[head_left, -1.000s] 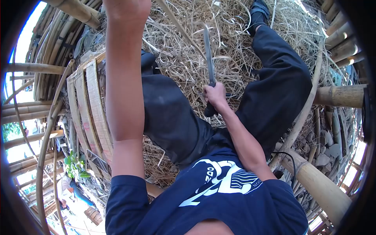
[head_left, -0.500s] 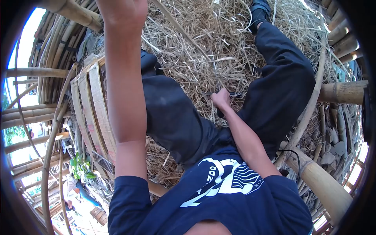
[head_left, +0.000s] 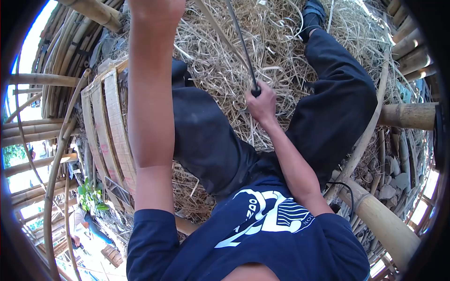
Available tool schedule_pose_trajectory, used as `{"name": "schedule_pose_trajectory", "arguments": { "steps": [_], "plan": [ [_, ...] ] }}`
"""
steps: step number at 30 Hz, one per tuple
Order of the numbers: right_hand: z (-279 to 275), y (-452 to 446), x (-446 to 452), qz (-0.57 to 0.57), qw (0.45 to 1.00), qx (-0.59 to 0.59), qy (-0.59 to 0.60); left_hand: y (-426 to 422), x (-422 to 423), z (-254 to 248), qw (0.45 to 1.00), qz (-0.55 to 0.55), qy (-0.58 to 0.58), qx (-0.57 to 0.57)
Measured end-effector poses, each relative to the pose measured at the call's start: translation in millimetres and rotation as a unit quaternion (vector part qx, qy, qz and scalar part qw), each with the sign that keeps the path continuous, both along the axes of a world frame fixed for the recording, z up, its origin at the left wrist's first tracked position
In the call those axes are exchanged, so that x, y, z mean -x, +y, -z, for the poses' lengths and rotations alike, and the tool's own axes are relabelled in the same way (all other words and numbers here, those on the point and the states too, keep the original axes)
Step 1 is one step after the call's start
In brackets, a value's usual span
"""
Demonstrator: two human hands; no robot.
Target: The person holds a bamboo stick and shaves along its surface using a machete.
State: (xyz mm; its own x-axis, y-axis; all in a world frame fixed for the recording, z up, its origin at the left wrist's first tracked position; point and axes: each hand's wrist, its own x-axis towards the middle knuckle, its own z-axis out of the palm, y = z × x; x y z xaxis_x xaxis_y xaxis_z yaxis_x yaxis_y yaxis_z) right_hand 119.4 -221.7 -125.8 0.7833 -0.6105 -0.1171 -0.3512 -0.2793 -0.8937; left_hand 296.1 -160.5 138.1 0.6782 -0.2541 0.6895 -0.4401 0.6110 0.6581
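My right hand (head_left: 263,104) is closed around the black handle (head_left: 256,91) of a long, thin, dark tool, which looks like a knife seen edge-on. Its blade (head_left: 241,40) points away from me to the top edge. Beside the blade, a pale bamboo strip (head_left: 218,29) slants down from the top toward my right hand; its lower end is hard to make out. My left arm reaches straight forward, and only the wrist and heel of my left hand (head_left: 157,7) show at the top edge. Its fingers are out of view.
Curled bamboo shavings (head_left: 225,70) cover the ground between my spread legs (head_left: 206,136). At left stands a slatted wooden panel (head_left: 105,126). Thick bamboo poles (head_left: 384,225) and rubble (head_left: 393,182) lie at right. Another person (head_left: 91,229) is beyond the bamboo frame at lower left.
My right hand has moved forward and slightly left, and the dark blade now stands out along the strip. My left arm has shifted slightly right at the wrist.
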Motion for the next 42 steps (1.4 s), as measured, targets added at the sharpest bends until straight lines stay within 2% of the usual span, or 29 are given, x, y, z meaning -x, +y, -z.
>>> {"name": "schedule_pose_trajectory", "arguments": {
  "steps": [2,5,6,8,11,12,13,14,15,16,17,18,19,22,25,27,30,34,37,38,41,42],
  "plan": [
    [-8,4,-6,0.011,0.996,0.015,-0.091,4,-6,0,1.000,0.011,-0.009,-0.017],
    [37,14,4,0.055,0.997,-0.008,-0.049,7,-13,2,0.999,0.004,-0.026,-0.029],
    [84,14,15,0.063,0.997,0.003,0.044,9,-23,5,0.999,0.049,0.008,-0.008],
    [133,6,41,0.016,0.957,-0.009,0.288,7,-21,5,0.994,0.104,0.034,0.014],
    [159,12,36,0.077,0.954,0.019,0.288,8,-16,3,0.997,0.076,-0.028,-0.014],
    [161,6,38,0.076,0.953,0.020,0.291,11,-23,1,0.973,0.177,0.136,0.060],
    [163,-1,38,0.054,0.938,-0.169,0.297,12,-28,4,0.946,0.228,0.212,0.092],
    [164,-4,34,0.028,0.890,-0.354,0.286,13,-31,5,0.908,0.272,0.290,0.131],
    [160,-1,33,0.028,0.890,-0.356,0.284,10,-20,3,0.976,0.148,0.152,0.054],
    [156,2,33,0.037,0.914,-0.292,0.279,7,-12,1,1.000,0.020,0.007,-0.022],
    [152,4,34,0.047,0.934,-0.226,0.273,4,-9,1,1.000,0.021,0.005,-0.019],
    [155,9,33,0.049,0.956,-0.080,0.278,3,-7,0,0.999,0.032,0.040,-0.009],
    [127,15,33,0.067,0.963,0.001,0.262,4,-7,-1,0.996,0.041,0.074,0.000],
    [71,6,28,0.034,0.962,-0.039,0.270,4,-17,5,0.995,0.075,0.063,0.031],
    [49,1,27,0.008,0.961,-0.088,0.261,5,-22,7,0.996,0.073,0.046,0.013],
    [37,0,32,0.018,0.948,-0.219,0.230,2,-18,7,0.996,0.064,0.060,0.008],
    [14,-6,46,-0.013,0.939,-0.232,0.254,0,-19,6,0.995,0.062,0.072,0.003],
    [40,-7,68,-0.034,0.962,-0.180,0.202,-4,-41,14,0.996,0.062,0.069,0.006],
    [46,-6,72,-0.018,0.968,-0.202,0.146,-3,-48,13,0.996,0.063,0.068,0.001],
    [47,-7,72,-0.015,0.966,-0.206,0.154,-1,-48,14,0.953,0.235,0.167,0.090],
    [27,-13,69,-0.004,0.954,-0.227,0.197,5,-48,18,0.865,0.406,0.242,0.169],
    [20,-13,69,0.002,0.952,-0.237,0.193,4,-40,18,0.959,0.206,0.179,0.078]
  ]
}}
